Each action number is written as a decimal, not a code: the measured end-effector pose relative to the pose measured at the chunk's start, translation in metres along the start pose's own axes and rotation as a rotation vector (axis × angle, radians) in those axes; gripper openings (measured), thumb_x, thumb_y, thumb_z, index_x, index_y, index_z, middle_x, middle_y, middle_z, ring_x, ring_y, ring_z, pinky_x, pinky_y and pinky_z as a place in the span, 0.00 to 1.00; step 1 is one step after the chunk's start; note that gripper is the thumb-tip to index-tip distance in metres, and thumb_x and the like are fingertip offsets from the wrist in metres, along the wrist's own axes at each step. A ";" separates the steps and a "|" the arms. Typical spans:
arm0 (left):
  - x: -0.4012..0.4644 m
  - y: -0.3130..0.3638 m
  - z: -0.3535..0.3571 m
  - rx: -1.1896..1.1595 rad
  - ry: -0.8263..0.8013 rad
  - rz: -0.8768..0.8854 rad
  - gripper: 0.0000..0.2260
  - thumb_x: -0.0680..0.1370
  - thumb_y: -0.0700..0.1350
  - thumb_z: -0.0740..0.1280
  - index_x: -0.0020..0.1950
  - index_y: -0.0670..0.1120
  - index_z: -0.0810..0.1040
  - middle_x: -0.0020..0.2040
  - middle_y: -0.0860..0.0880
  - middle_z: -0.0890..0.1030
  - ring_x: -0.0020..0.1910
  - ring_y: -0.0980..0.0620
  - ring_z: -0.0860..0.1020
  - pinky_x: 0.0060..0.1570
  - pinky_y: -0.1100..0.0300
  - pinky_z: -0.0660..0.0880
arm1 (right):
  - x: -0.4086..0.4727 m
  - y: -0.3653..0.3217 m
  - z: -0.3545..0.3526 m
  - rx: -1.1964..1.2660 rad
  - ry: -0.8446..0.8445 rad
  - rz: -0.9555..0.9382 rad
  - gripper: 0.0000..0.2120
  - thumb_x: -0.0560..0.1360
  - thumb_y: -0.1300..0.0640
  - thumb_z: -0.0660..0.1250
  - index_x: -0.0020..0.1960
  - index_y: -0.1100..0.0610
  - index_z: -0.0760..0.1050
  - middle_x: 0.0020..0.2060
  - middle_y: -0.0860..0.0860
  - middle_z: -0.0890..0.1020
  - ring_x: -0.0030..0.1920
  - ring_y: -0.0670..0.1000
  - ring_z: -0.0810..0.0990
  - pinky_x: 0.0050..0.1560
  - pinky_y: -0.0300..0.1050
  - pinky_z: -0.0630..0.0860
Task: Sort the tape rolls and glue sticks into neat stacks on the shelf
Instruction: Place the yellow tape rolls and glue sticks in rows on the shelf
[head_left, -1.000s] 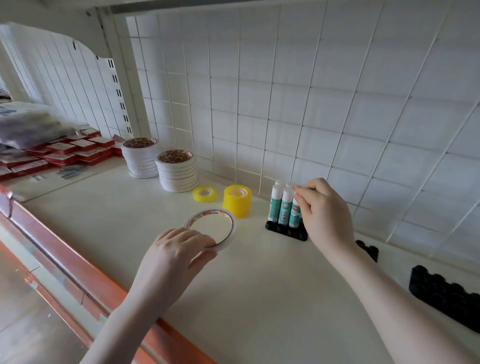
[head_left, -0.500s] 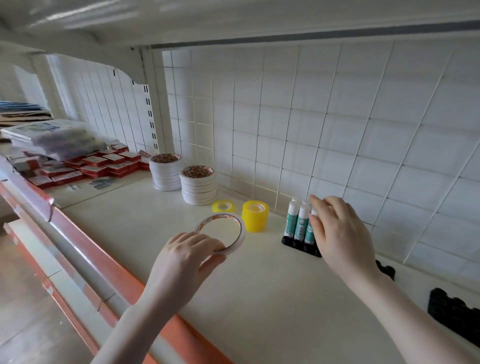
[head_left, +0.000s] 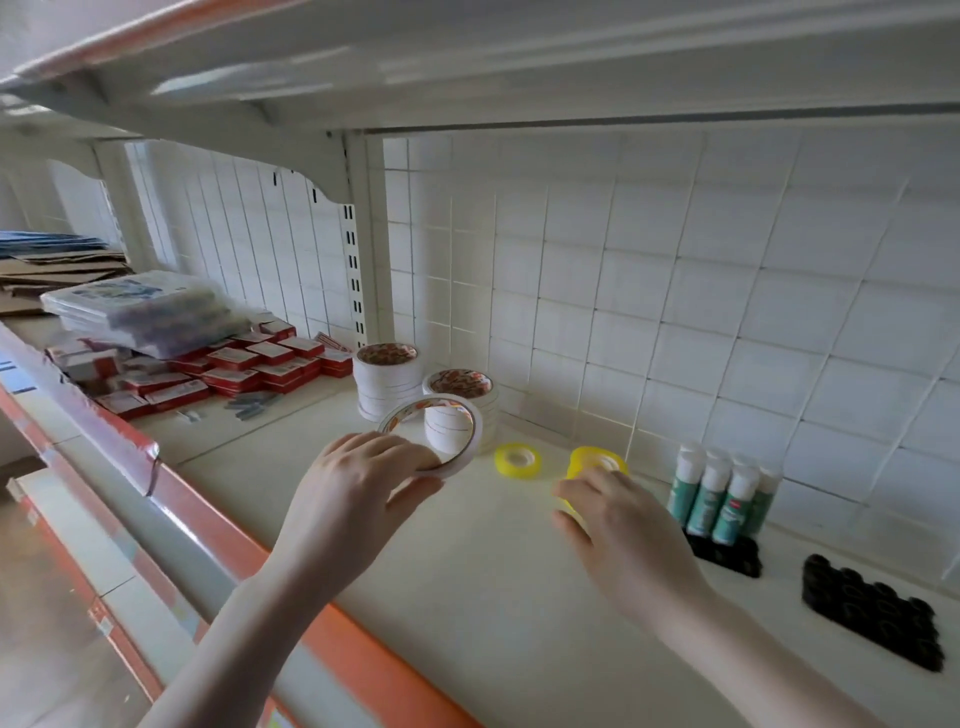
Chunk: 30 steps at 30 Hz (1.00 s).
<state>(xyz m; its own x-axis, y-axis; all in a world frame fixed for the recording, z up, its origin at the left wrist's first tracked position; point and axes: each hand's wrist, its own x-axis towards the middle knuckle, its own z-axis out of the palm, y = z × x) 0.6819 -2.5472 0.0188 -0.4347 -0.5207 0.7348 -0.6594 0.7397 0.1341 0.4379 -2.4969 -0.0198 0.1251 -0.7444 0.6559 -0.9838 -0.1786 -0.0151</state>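
On the shelf (head_left: 467, 597), two white tape stacks (head_left: 415, 387) already stood at the back, and four glue sticks (head_left: 719, 493) sat upright in their black holder (head_left: 727, 553). My left hand (head_left: 353, 499) had its fingers clamped on a loose white tape roll (head_left: 441, 434). My right hand (head_left: 618, 525), fingers apart, touched the yellow stack (head_left: 597, 460); I judged the lone yellow roll (head_left: 517, 460) still unsorted.
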 end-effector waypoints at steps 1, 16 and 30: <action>0.003 -0.012 -0.002 -0.005 0.000 0.009 0.13 0.72 0.55 0.62 0.40 0.48 0.81 0.36 0.56 0.80 0.36 0.55 0.76 0.39 0.61 0.69 | 0.006 -0.009 0.006 -0.012 0.001 -0.002 0.06 0.66 0.54 0.72 0.39 0.55 0.79 0.34 0.51 0.79 0.34 0.55 0.79 0.28 0.45 0.76; 0.079 -0.184 0.006 -0.061 -0.090 0.169 0.05 0.68 0.48 0.70 0.41 0.47 0.82 0.35 0.52 0.81 0.34 0.46 0.79 0.37 0.56 0.74 | 0.074 -0.094 0.086 -0.189 -0.012 0.069 0.08 0.67 0.49 0.60 0.32 0.50 0.75 0.30 0.44 0.75 0.31 0.47 0.76 0.28 0.37 0.70; 0.118 -0.217 0.050 -0.214 -0.221 0.197 0.03 0.71 0.44 0.73 0.43 0.48 0.83 0.38 0.50 0.82 0.38 0.46 0.78 0.37 0.59 0.69 | 0.073 -0.097 0.101 -0.272 -0.144 0.146 0.09 0.63 0.50 0.76 0.35 0.48 0.76 0.32 0.43 0.76 0.33 0.46 0.77 0.27 0.39 0.72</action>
<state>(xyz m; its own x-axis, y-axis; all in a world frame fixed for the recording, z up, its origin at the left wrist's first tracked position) 0.7429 -2.7902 0.0427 -0.6779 -0.4214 0.6023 -0.4167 0.8953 0.1574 0.5557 -2.5988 -0.0469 -0.0222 -0.8360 0.5483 -0.9885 0.1004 0.1131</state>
